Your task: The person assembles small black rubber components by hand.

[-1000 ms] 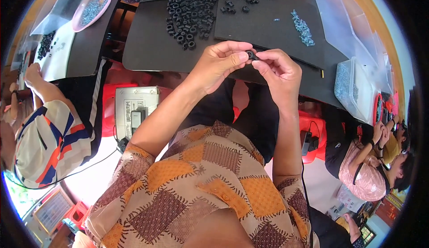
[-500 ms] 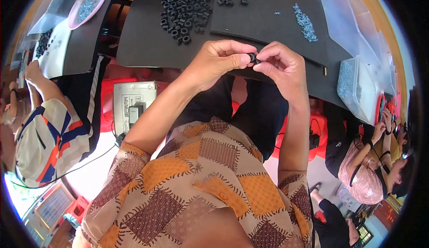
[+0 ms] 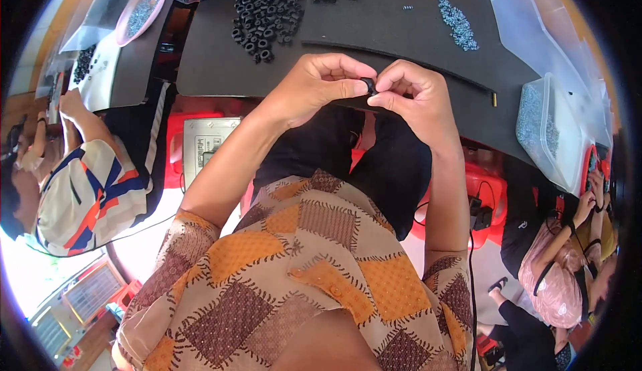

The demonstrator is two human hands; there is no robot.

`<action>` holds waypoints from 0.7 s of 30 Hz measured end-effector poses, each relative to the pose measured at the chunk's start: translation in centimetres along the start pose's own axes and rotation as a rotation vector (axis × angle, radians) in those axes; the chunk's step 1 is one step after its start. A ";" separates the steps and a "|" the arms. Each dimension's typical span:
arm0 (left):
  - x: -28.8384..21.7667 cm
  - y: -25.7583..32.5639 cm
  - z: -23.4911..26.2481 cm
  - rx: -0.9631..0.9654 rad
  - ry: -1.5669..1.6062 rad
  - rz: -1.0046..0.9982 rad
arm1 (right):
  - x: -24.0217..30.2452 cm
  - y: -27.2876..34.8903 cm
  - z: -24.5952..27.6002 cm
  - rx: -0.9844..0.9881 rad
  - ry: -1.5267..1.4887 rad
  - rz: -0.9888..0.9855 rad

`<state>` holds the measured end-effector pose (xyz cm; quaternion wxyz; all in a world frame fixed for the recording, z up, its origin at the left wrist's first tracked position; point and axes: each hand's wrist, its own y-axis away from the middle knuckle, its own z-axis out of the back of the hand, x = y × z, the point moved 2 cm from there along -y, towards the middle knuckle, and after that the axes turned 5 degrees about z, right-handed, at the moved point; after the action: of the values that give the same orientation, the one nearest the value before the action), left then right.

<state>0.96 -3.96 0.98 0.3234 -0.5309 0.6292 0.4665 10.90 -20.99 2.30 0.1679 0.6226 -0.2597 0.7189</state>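
A small black ring-shaped part (image 3: 370, 86) is between my hands, just over the near edge of the dark table. My left hand (image 3: 314, 90) pinches it between thumb and forefinger. From the other side, the thumb and forefinger of my right hand (image 3: 418, 100) come together against the part; whatever lies between those fingertips is too small and covered to make out. Beyond my left hand spreads a heap of similar black parts (image 3: 271, 20). A pile of small silvery metal pieces (image 3: 457, 23) lies farther right on a dark board (image 3: 374, 26).
A clear plastic box (image 3: 538, 127) of small metal pieces stands at the right. A brass-coloured pin (image 3: 495, 99) lies near the board's corner. A pink bowl (image 3: 140, 16) is at far left. Other people sit on both sides, one in a pink top (image 3: 558, 284).
My hands still hold the black part together, which looks turned a little. The whole view has shifted slightly, and the hands sit a bit farther left in it.
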 end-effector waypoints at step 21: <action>-0.7 -0.3 -0.3 -0.198 -0.594 -0.188 | -0.5 -1.2 -1.4 -0.098 0.449 0.078</action>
<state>1.44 -3.97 1.63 0.4812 -0.4564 0.4073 0.6279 10.51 -19.16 1.89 0.2235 0.4277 -0.2743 0.8318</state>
